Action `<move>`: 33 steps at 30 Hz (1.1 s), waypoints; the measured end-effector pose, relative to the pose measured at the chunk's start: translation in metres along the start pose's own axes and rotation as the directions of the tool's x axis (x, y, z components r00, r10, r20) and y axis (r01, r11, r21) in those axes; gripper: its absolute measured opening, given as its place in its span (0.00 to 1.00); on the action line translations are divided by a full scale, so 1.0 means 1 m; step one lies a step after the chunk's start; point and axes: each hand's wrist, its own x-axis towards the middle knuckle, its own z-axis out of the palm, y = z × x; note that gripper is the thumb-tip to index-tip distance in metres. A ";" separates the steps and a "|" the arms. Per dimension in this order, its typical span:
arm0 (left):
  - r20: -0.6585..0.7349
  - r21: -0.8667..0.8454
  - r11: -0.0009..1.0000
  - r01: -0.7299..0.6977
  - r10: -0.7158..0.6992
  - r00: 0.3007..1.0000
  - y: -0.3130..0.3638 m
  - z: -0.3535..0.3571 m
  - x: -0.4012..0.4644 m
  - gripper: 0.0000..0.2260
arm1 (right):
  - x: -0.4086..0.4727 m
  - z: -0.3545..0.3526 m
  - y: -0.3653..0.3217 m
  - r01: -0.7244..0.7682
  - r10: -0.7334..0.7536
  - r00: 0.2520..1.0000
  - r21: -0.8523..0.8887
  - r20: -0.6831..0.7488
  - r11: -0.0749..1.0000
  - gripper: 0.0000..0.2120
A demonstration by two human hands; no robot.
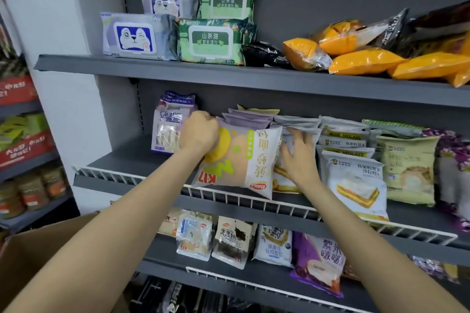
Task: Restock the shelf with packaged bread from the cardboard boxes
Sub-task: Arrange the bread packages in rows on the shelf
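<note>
Both forearms reach up from the bottom edge toward the middle shelf. Cardboard box sits at lower left, just under the left forearm, only its flap in view.

Left hand: fingers curled round the top left corner of a bread packet; grip closed on it. Packet is white with a yellow circle and red and green lettering, printed side facing the camera, turned upside down. Its lower edge rests at the white wire rail along the shelf front.

Right hand: fingers straight and spread, pressing flat against the grey packets standing just right of the held packet. Grip open, holds nothing.

Same shelf, left of the held packet: a purple and white sandwich packet, upright, touching the left hand's back. Right of the right hand: a white packet showing a layered yellow cake, leaning forward on the rail, then a pale green packet.

Upper shelf: wet wipe packs stacked at left, orange bags lying at right.

Lower shelf: small bread packets upright in a row, a purple one tilted at the right end
</note>
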 end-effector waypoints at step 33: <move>0.335 -0.458 0.833 0.311 -0.162 0.928 -0.124 -0.051 0.174 0.26 | 0.083 0.169 -0.155 -0.114 0.062 0.945 0.144 0.322 0.983 0.30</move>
